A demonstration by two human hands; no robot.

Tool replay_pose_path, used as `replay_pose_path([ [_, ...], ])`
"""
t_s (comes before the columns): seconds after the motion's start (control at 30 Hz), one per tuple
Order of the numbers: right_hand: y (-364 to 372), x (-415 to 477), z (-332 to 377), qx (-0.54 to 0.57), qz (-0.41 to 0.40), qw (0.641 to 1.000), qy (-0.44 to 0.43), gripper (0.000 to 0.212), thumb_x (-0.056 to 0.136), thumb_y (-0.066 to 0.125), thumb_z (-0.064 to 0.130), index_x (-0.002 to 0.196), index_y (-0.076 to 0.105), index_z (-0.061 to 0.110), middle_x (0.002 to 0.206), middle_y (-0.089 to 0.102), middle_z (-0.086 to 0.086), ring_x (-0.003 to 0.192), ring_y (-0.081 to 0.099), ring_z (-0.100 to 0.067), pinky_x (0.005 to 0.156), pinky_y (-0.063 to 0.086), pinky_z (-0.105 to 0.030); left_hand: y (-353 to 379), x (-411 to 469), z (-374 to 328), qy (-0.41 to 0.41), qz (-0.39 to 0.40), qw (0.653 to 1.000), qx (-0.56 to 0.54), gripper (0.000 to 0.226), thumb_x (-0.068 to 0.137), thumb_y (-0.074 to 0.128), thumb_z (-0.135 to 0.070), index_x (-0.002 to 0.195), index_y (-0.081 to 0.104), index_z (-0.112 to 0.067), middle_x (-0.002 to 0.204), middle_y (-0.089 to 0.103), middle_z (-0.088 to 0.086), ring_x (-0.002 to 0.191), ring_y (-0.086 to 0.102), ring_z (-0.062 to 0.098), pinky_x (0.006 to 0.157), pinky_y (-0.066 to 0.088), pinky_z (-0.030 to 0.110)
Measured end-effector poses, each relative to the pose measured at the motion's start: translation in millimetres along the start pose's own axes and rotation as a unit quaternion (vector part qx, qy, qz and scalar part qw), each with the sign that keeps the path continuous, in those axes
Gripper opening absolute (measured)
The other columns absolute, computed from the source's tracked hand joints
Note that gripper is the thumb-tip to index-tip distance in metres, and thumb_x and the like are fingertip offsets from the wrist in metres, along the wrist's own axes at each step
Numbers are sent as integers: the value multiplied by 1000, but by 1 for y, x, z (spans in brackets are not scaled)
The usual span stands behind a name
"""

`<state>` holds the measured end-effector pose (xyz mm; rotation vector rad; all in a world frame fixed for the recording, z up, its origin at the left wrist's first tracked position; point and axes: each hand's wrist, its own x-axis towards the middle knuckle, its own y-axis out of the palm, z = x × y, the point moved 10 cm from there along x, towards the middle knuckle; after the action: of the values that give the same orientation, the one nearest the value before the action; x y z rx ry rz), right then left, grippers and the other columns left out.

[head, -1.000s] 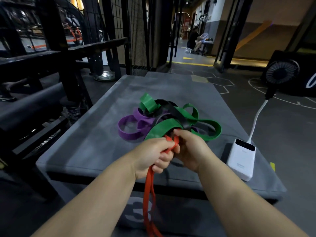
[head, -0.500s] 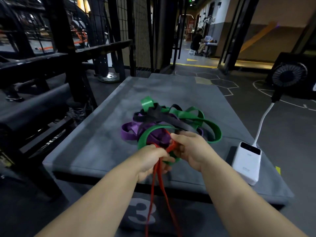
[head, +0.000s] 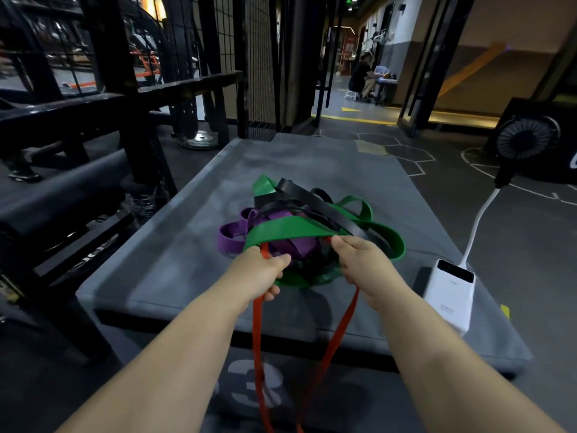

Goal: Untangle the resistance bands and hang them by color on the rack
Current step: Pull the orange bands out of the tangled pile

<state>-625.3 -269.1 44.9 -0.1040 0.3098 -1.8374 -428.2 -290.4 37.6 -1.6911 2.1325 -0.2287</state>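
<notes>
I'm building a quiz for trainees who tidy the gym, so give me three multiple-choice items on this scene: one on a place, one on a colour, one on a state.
1. Where is the white power bank? A) on the grey mat, right of the tangle; B) on the floor; C) on the rack.
2. Which band do the left hand and right hand grip? A) green; B) purple; C) red.
3. How is that band? A) hung up; B) dangling from the hands past the mat's near edge; C) coiled flat.

Answers: 1 A, it sits by the mat's right edge. 2 C, each hand holds a strand of the red band. 3 B, both strands drop in front of the mat.
</notes>
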Motion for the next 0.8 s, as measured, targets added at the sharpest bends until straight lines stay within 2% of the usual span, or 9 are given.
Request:
replay_pose_path([
  [0.07, 2, 1, 0, -28, -6, 1000, -6, 28, 99, 50, 37, 115, 67, 20, 67, 53, 18, 66, 45, -3, 62, 36, -22, -8, 0, -6, 20, -48, 999, 3, 18, 90, 61, -35, 95, 58, -18, 89, 70, 4, 64, 67, 20, 62, 57, 31],
  [0.17, 2, -1, 6, -82, -17, 996, -36, 30, 101, 47, 28, 126, 61, 22, 98, 64, 8, 87, 57, -8, 72, 42, -19, -11, -2, -14, 43, -65, 997, -18, 9, 91, 61, -34, 94, 56, -27, 92, 67, -3, 68, 67, 17, 61, 55, 28],
  [0.23, 5, -1, 10, -119, -15, 991, -57, 35, 102, 43, 19, 135, 54, 26, 108, 63, 5, 89, 58, -8, 65, 42, -11, -12, -1, -16, 51, -68, 996, -13, 8, 91, 60, -33, 95, 55, -29, 93, 66, -4, 67, 66, 16, 62, 52, 27],
  [0.33, 15, -1, 13, -143, 7, 987, -72, 42, 100, 41, 9, 137, 51, 26, 104, 62, 0, 69, 51, -3, 57, 40, -9, -6, 3, -15, 55, -44, 998, -8, 7, 92, 59, -29, 98, 55, -31, 87, 68, -4, 58, 56, 13, 50, 43, 20],
  [0.43, 18, 0, 9, -151, 17, 987, -56, 39, 96, 48, 14, 132, 55, 28, 106, 65, 0, 82, 58, -12, 77, 48, -23, 6, 7, -5, 21, 3, 996, -83, 13, 95, 56, -23, 107, 60, -22, 79, 62, -1, 52, 44, 11, 39, 31, 17],
  [0.5, 14, 1, 7, -155, 12, 987, -48, 30, 92, 58, 27, 122, 61, 30, 108, 67, 4, 99, 61, -16, 89, 48, -30, 10, 8, 1, -2, 9, 993, -122, 13, 96, 56, -24, 109, 56, -22, 85, 60, 0, 58, 47, 10, 44, 37, 19],
  [0.6, 14, 0, 12, -163, 7, 984, -71, 24, 84, 67, 47, 100, 66, 28, 95, 67, 10, 92, 61, -11, 87, 49, -29, 14, 10, 6, -11, 25, 990, -142, 22, 94, 60, -29, 113, 57, -19, 103, 64, 1, 75, 59, 13, 57, 49, 23],
  [0.67, 17, 0, 15, -166, 5, 982, -89, 21, 85, 67, 46, 89, 65, 25, 87, 67, 7, 85, 61, -13, 81, 49, -31, 15, 10, 3, 8, 47, 993, -110, 25, 92, 61, -32, 115, 63, -21, 105, 67, -1, 80, 62, 13, 62, 51, 23],
  [0.8, 22, -2, 24, -139, 24, 982, -129, 18, 90, 65, 37, 77, 62, 25, 75, 61, 3, 73, 54, -12, 74, 46, -32, 20, 4, -8, 48, 87, 990, -95, 20, 91, 63, -32, 111, 63, -31, 96, 66, -3, 70, 59, 11, 63, 52, 24],
])
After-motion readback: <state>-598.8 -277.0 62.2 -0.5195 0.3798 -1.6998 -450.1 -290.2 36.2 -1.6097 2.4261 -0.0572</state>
